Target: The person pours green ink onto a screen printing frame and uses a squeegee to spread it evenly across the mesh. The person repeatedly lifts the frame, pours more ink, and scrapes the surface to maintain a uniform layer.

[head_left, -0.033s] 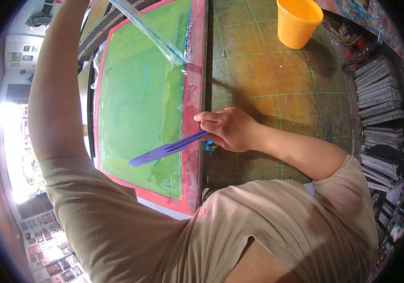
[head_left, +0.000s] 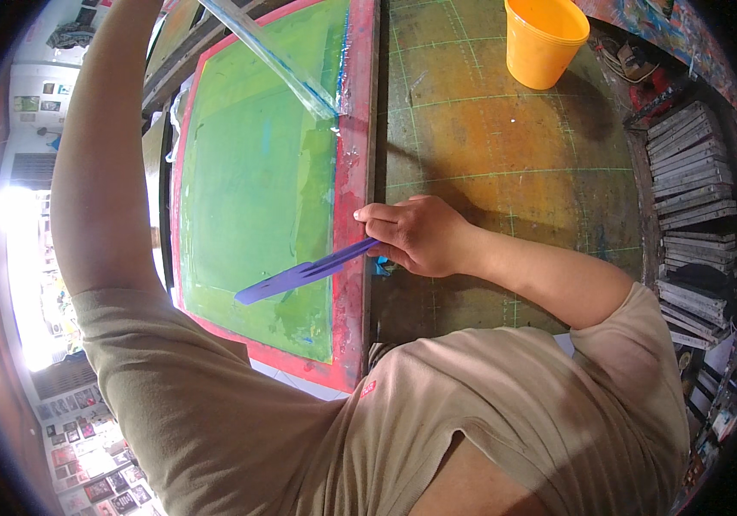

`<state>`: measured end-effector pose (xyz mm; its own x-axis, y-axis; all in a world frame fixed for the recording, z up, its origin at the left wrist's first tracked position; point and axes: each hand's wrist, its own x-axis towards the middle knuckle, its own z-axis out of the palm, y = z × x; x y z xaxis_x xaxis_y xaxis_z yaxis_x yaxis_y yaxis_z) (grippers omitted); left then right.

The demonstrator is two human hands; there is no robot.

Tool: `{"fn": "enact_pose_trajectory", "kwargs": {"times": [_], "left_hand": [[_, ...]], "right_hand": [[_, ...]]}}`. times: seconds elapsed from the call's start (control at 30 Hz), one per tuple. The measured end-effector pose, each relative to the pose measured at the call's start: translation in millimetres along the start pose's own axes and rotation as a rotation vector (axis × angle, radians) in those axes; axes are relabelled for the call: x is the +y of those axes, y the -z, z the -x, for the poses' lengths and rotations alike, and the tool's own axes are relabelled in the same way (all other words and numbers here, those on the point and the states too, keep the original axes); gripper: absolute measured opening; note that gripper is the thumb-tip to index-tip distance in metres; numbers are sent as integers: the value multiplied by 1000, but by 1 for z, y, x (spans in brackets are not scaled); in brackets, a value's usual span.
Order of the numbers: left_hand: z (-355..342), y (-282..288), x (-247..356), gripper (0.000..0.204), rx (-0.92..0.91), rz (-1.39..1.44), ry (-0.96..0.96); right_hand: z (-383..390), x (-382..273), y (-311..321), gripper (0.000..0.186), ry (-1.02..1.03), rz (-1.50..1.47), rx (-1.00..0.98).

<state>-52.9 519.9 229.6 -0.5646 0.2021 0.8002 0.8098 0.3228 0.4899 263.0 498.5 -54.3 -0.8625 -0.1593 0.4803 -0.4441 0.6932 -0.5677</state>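
My right hand (head_left: 407, 236) grips a purple plastic scraper (head_left: 295, 273), whose long blade reaches left over a green screen (head_left: 239, 181) with a red taped border (head_left: 351, 318). My fingers rest close to the frame's right edge. My left arm stretches up along the screen's left side, and its hand is out of view past the top edge. A clear, blue-streaked strip (head_left: 269, 60) slants from the top over the screen to its right border.
A yellow bucket (head_left: 540, 43) stands on the stained board (head_left: 506, 138) with green grid lines, right of the screen. Stacked grey frames (head_left: 691, 163) line the far right, with cables (head_left: 622, 60) behind. A bright opening and a wall with pinned pictures show at the left.
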Motion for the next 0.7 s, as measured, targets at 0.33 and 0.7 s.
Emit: {"fn": "enact_pose_trajectory", "kwargs": {"times": [0.33,0.7], "left_hand": [[-2,6,1,22,9,30,-21],[-7,11,2,21,20,55,-36]], "right_hand": [[0,1,-2,28,6,0,16],[-1,1,0,27,4,-3,-5]]}}
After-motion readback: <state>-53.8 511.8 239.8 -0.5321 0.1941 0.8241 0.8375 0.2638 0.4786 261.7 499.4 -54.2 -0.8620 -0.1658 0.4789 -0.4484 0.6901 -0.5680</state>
